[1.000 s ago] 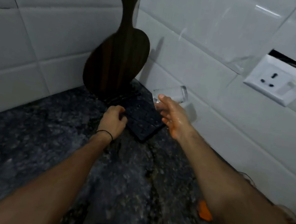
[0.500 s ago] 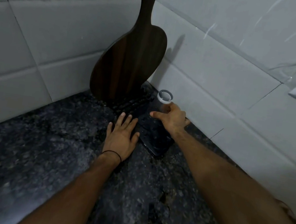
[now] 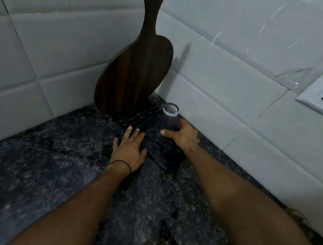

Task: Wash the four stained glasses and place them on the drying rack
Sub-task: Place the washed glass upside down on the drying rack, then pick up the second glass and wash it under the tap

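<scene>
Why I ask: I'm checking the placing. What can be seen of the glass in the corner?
The glass is a clear, plain tumbler that looks like real glass. It stands upright on the dark rack, seemingly upside down, its thick round base on top. It is right of the leaning wooden board, close to the tiled wall. The right hand grips its lower part, thumb in front, fingers behind. Whether any stain is left cannot be told.

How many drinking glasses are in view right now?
1. The clear glass stands on the black drying rack beside the wooden cutting board, held by the right hand. Other glasses may be outside the view.
</scene>
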